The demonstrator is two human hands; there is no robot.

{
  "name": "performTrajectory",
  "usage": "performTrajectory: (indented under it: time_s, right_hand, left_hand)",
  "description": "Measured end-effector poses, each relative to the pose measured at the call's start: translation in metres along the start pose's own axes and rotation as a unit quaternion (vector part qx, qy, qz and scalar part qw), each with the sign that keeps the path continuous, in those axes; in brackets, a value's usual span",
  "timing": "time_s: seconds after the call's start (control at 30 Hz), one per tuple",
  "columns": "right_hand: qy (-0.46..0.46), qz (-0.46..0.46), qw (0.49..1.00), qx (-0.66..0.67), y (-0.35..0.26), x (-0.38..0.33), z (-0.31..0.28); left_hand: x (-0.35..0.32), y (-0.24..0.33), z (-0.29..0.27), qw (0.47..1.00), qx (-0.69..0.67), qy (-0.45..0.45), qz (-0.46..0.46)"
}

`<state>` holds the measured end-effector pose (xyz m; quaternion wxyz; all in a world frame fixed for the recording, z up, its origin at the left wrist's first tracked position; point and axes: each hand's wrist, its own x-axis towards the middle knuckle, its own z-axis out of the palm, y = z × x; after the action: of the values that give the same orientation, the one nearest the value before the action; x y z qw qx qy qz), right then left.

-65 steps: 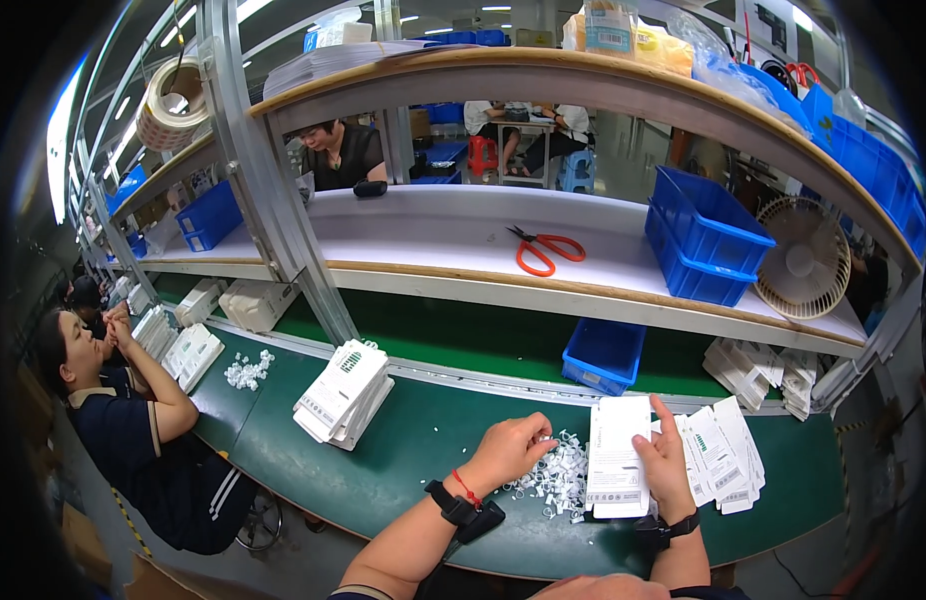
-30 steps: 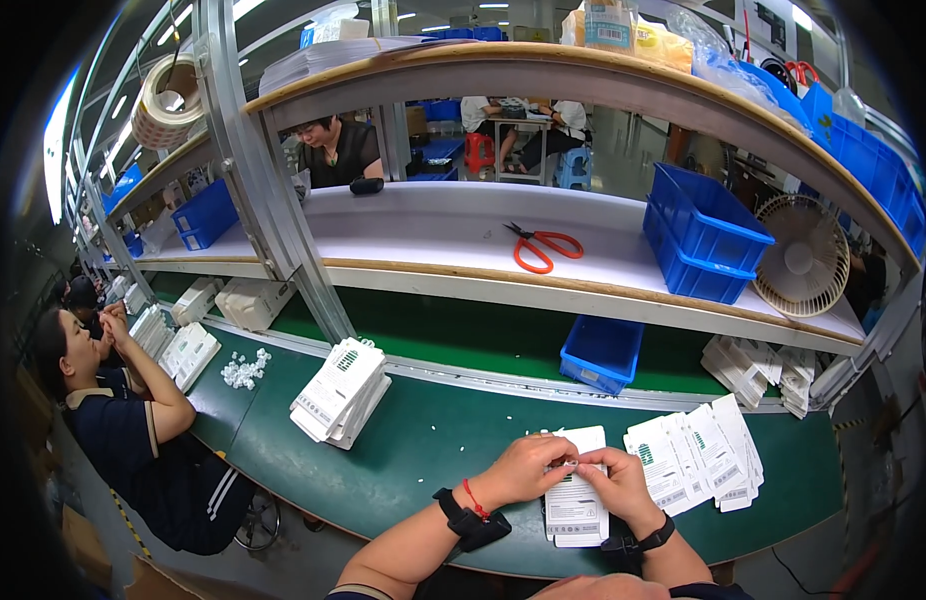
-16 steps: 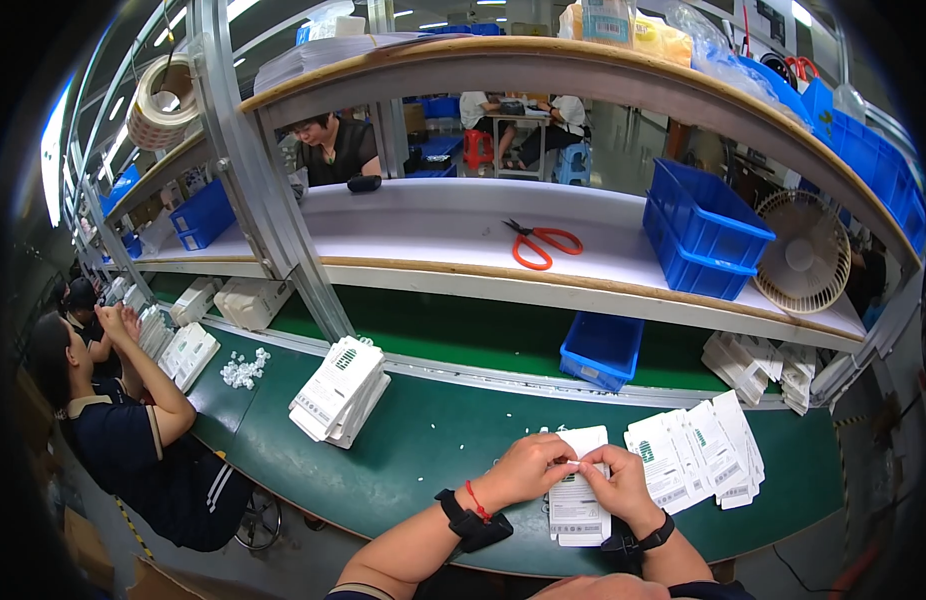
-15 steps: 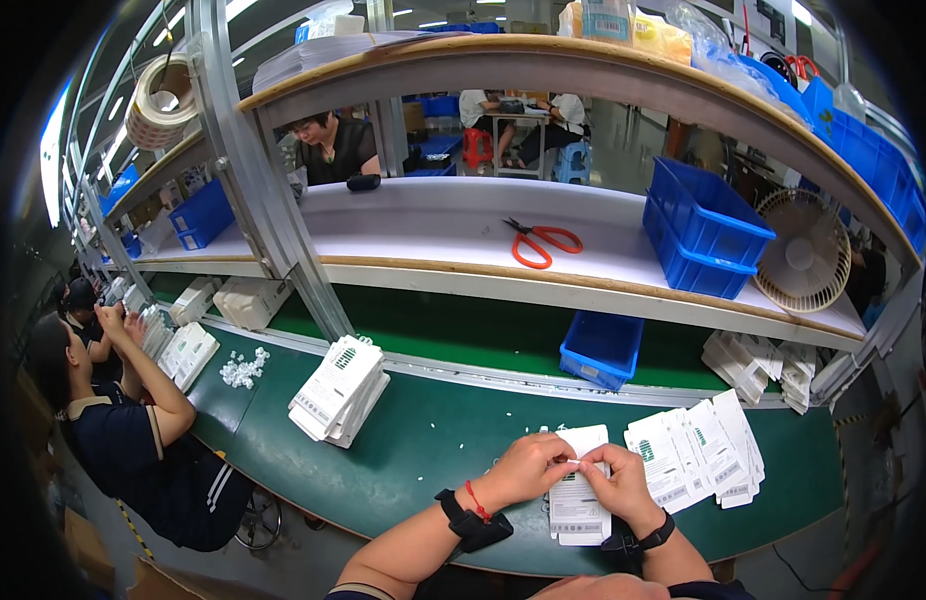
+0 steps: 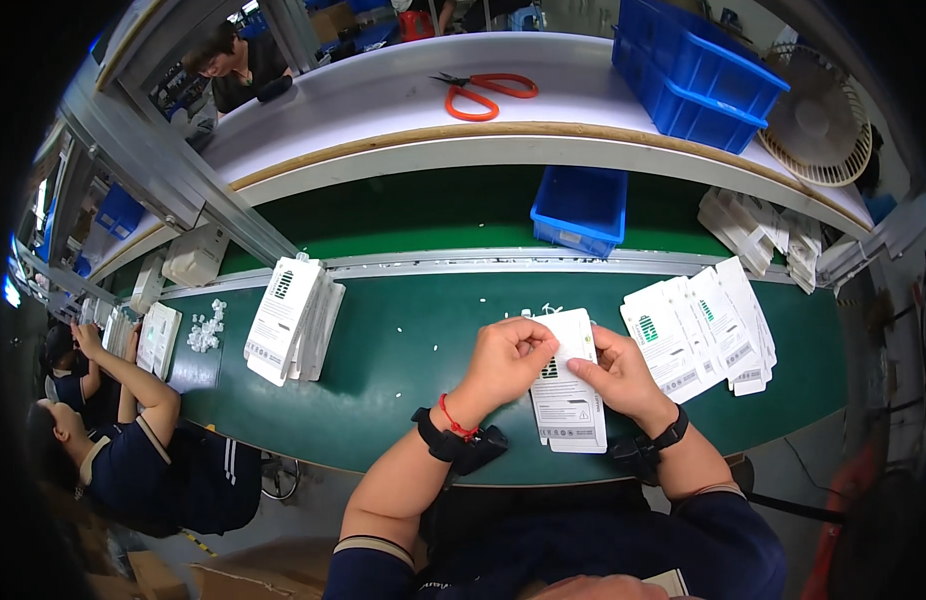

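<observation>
A flat white printed carton, with green marks and a grey band at its lower end, lies in front of me above the green table. My right hand grips its upper right edge, thumb on the face and fingers behind. Fingertips pinched, my left hand meets the upper left part of the same carton. Whatever that pinch may hold is too small to make out. Small white bits show just past the carton's top edge.
Fanned white cartons lie to the right, and a stack of cartons stands left. A blue bin sits beneath the shelf, which carries red-handled scissors and stacked blue bins. White clips lie near a co-worker.
My view has tilted downward. My hands have moved apart from their joint pinch over the carton; the right now grips its edge, while the left stays pinched at its upper left part.
</observation>
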<state>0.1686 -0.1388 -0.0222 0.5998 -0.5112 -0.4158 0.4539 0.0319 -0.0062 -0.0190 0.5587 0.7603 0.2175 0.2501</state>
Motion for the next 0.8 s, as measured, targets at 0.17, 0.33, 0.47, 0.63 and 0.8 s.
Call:
performTrajectory:
  time_s: [0.17, 0.33, 0.47, 0.63, 0.8]
  right_hand:
    - [-0.011, -0.009, 1.0, 0.001, -0.001, -0.007, 0.007]
    - [-0.019, -0.041, 0.998, -0.035, -0.005, -0.008, 0.009]
    - [-0.016, -0.06, 0.996, -0.067, -0.007, -0.007, 0.011]
    - [-0.033, -0.13, 0.96, -0.247, -0.011, -0.005, 0.009]
    - [-0.026, -0.106, 0.973, -0.204, -0.014, -0.009, 0.015]
  left_hand:
    - [-0.006, -0.009, 0.003, 0.996, -0.072, -0.003, -0.048]
    - [-0.006, -0.01, 0.007, 0.986, -0.149, 0.038, -0.057]
    - [-0.005, -0.009, 0.006, 0.983, -0.169, 0.046, -0.055]
    - [-0.009, 0.001, 0.007, 0.985, 0.082, 0.111, 0.1]
    - [-0.014, 0.01, 0.017, 0.96, 0.139, 0.178, 0.165]
